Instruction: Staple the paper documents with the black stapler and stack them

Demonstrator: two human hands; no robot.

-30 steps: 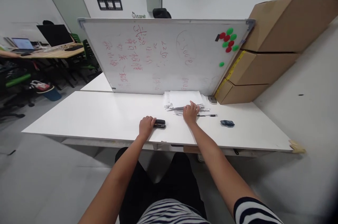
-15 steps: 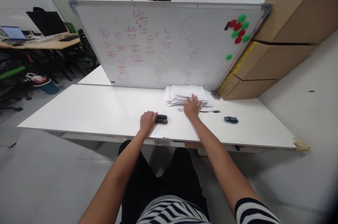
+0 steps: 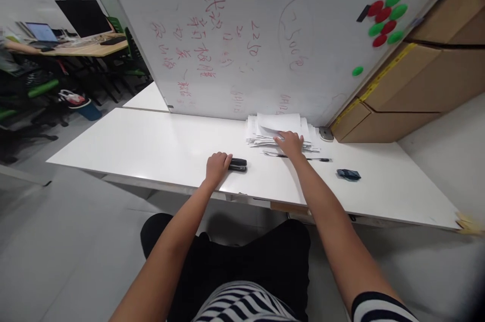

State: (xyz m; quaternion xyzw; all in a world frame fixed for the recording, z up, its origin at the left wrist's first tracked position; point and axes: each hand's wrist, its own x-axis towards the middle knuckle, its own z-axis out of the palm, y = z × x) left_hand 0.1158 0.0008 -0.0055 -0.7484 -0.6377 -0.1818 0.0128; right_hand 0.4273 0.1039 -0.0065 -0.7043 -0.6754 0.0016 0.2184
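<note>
So the right hand [image 3: 291, 145] went from lying spread on the papers to fingertips tucked at the front edge of the top sheet [image 3: 279, 121], and that edge is now curled up. I'd read that as the sheet starting to separate, though it isn't off yet. That grip is half curled; can't tell if thumb and fingers actually pinch the paper. The left hand [image 3: 217, 168] hasn't let go: its grip is closed around one end of the black stapler [image 3: 238, 164], resting on the table [image 3: 151, 145]. The paper stack [image 3: 261, 141] (pretty messy edges, tbh) sits against the whiteboard [image 3: 246, 8]. A pen [image 3: 322, 159] lies just in front, with a small dark-blue item [image 3: 348, 174] off to the right.
</note>
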